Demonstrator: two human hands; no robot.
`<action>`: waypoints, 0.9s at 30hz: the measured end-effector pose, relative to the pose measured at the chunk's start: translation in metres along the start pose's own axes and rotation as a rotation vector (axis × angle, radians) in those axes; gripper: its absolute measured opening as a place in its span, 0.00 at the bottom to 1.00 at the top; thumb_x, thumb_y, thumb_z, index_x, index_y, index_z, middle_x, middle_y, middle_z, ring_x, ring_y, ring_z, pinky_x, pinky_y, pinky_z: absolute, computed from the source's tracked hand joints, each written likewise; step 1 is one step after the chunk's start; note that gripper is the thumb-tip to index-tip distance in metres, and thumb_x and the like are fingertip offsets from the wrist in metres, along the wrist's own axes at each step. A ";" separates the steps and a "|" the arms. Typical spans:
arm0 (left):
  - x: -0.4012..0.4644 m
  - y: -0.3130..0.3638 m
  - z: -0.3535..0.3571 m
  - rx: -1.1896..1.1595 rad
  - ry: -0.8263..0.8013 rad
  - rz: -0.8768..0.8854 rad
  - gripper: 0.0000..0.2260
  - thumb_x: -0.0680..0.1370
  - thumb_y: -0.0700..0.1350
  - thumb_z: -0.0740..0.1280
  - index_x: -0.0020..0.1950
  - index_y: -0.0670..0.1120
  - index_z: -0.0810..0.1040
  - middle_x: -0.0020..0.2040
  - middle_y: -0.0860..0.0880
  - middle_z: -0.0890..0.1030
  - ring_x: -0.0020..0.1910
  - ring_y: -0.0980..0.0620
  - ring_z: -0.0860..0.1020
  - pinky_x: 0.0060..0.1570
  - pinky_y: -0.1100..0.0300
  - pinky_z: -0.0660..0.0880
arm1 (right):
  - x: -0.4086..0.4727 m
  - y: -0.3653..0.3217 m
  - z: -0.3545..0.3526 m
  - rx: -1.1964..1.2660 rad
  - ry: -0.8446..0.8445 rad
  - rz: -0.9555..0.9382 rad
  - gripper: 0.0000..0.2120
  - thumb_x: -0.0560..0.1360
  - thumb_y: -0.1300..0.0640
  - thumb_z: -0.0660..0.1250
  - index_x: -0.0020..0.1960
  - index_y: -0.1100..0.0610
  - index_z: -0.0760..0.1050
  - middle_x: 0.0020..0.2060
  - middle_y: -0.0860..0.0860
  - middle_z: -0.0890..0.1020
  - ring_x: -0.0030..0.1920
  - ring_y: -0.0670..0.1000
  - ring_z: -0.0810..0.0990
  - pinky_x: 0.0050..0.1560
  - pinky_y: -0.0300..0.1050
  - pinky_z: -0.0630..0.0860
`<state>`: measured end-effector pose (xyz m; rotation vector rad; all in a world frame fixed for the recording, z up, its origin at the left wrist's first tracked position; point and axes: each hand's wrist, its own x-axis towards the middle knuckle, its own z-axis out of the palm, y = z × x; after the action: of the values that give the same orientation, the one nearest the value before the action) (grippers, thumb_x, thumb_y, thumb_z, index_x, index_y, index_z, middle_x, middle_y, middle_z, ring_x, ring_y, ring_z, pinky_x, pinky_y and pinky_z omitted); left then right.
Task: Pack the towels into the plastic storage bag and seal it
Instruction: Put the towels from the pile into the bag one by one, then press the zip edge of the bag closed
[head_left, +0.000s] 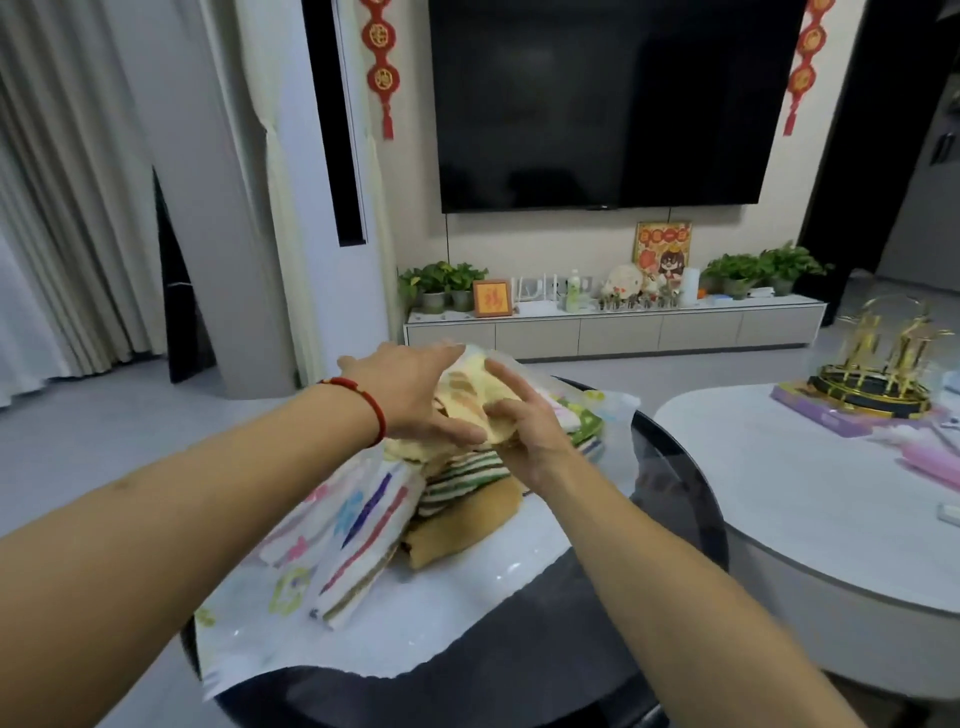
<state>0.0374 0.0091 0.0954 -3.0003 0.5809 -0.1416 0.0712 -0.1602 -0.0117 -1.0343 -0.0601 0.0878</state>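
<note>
While both hands hold the pale yellow folded towel (470, 395) over the stack, the left hand (415, 395) lies flat with straight fingers on top, and the right hand (511, 415) pinches its near edge; below the fingers, striped towels (457, 475) sit on the clear printed plastic storage bag (291, 582) on the dark round table (524, 670); best to lower it squarely, then slide the stack inward, I judge.

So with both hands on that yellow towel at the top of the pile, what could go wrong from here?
1. The towel stack leans, its layers offset; pressing the yellow towel with the left hand and right hand might topple it.
2. The plastic bag hangs over the dark table's edge and could slide.
3. A bulging stack may keep the bag from sealing.
</note>
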 end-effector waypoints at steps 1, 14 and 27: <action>0.000 -0.002 -0.001 0.004 0.013 0.009 0.49 0.58 0.82 0.62 0.74 0.62 0.58 0.71 0.54 0.73 0.66 0.41 0.72 0.58 0.33 0.73 | 0.010 0.004 0.003 0.020 0.036 -0.023 0.26 0.78 0.73 0.60 0.70 0.52 0.78 0.62 0.61 0.83 0.51 0.58 0.84 0.45 0.49 0.83; -0.012 0.025 0.098 -0.073 0.091 0.085 0.42 0.72 0.65 0.68 0.79 0.61 0.48 0.81 0.56 0.51 0.76 0.40 0.58 0.68 0.31 0.62 | -0.025 0.036 -0.131 -1.578 -0.084 -0.127 0.23 0.80 0.56 0.64 0.75 0.49 0.71 0.75 0.51 0.72 0.72 0.56 0.74 0.67 0.48 0.72; -0.039 0.024 0.215 -0.277 0.105 0.135 0.43 0.71 0.70 0.63 0.78 0.65 0.41 0.80 0.61 0.46 0.79 0.41 0.38 0.68 0.22 0.40 | -0.108 0.057 -0.122 -2.160 -0.184 -0.137 0.19 0.82 0.48 0.51 0.65 0.56 0.71 0.52 0.57 0.78 0.50 0.61 0.77 0.56 0.55 0.74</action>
<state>0.0157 0.0152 -0.1235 -3.2189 0.8792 -0.2288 -0.0280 -0.2463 -0.1234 -3.1691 -0.4577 -0.0548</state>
